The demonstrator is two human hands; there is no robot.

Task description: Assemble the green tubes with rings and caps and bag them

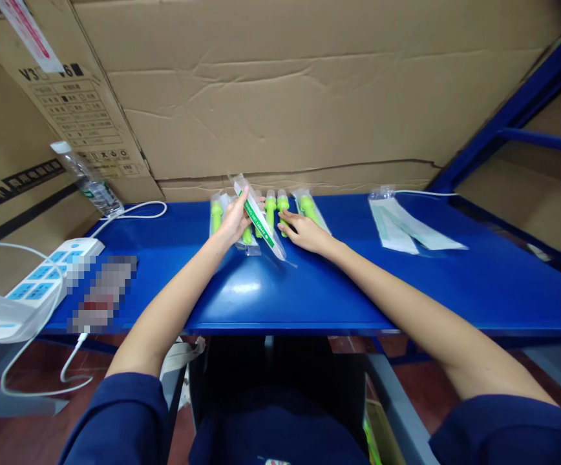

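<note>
Tilted across the middle, a clear plastic packet with a green printed strip (260,223) is held in my left hand (236,219), its fingers closed round the upper part. My right hand (304,231) has its fingers on a green item with a clear cap (283,205), at the right of the loose ones. Another green item (270,206) stands beside it in the row. Bagged green items lie at both ends, one at the left (216,216) and one at the right (309,208). My left hand and the packet partly hide the items behind them.
Flat clear packets (401,223) lie on the blue table (261,303) at the right. At the left are a white power strip (42,278), a pixelated phone-like object (103,294) with a cable, and a plastic bottle (94,187). Cardboard (309,97) stands behind.
</note>
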